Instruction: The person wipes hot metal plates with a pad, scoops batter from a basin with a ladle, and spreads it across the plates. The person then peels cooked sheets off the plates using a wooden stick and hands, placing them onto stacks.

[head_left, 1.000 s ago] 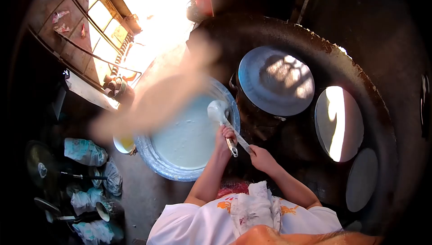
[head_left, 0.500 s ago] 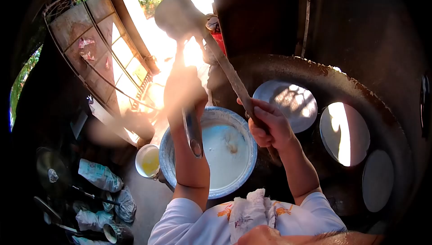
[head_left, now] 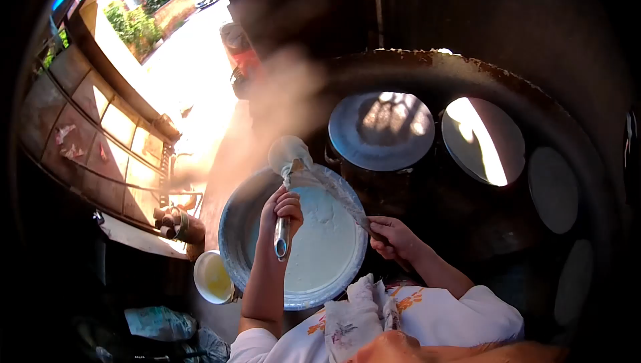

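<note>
My left hand (head_left: 286, 208) was clamped on the ladle (head_left: 290, 156), above the far rim of the basin (head_left: 314, 246); my right hand (head_left: 394, 237), apart from it, gripped a stick (head_left: 340, 194).

Off-white over the ladle (head_left: 283, 154), silvery along its handle (head_left: 281, 239). Milky white across the liquid (head_left: 322, 256), mottled blue-grey around the basin (head_left: 232, 236). White on the shirt (head_left: 477, 319), orange in its print (head_left: 408, 300). Yellow inside the white bucket (head_left: 202, 273). Blue-grey on the leftmost disc (head_left: 374, 153), dappled with light.
</note>
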`<state>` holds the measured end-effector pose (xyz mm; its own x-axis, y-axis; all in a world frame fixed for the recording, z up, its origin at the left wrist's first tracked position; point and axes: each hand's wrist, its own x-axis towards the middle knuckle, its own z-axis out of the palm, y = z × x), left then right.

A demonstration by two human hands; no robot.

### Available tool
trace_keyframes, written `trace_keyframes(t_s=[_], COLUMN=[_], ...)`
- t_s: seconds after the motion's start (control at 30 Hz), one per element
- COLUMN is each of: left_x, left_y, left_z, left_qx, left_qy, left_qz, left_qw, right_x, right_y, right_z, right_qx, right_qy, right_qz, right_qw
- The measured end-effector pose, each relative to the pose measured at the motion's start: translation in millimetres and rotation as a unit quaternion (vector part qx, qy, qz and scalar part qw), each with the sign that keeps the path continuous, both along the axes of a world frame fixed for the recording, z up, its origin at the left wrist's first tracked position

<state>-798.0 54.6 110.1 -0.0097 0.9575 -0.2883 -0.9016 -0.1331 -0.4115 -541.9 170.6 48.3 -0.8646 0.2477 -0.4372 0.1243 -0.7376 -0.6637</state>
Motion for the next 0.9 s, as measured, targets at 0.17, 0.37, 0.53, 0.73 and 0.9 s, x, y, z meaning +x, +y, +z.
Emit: trace_keyframes(t_s=[0.17,0.37,0.53,0.73,0.9], left_x=[53,108,112,116,146], left_y=[88,208,260,326,331], left_z=[11,24,0,-83,-79], left_qx=[0.131,0.218,0.102,0.000,-0.134], left_qy=[0.251,0.041,0.045,0.164,0.682], left_qz=[-0.084,-0.116,-0.159,-0.222,-0.238], left_qw=[0.955,0.968,0.981,0.961,0.679], right_x=[13,66,134,97,59], right_y=[54,31,120,170,162], right_z=[27,-99,-91,-112,-117], right_qx=[0.162,0.624,0.360,0.313,0.161], right_qy=[0.045,-0.102,-0.201,-0.179,-0.147], right_qz=[-0.190,-0.363,-0.376,-0.409,-0.461], right_qw=[0.967,0.684,0.830,0.838,0.860])
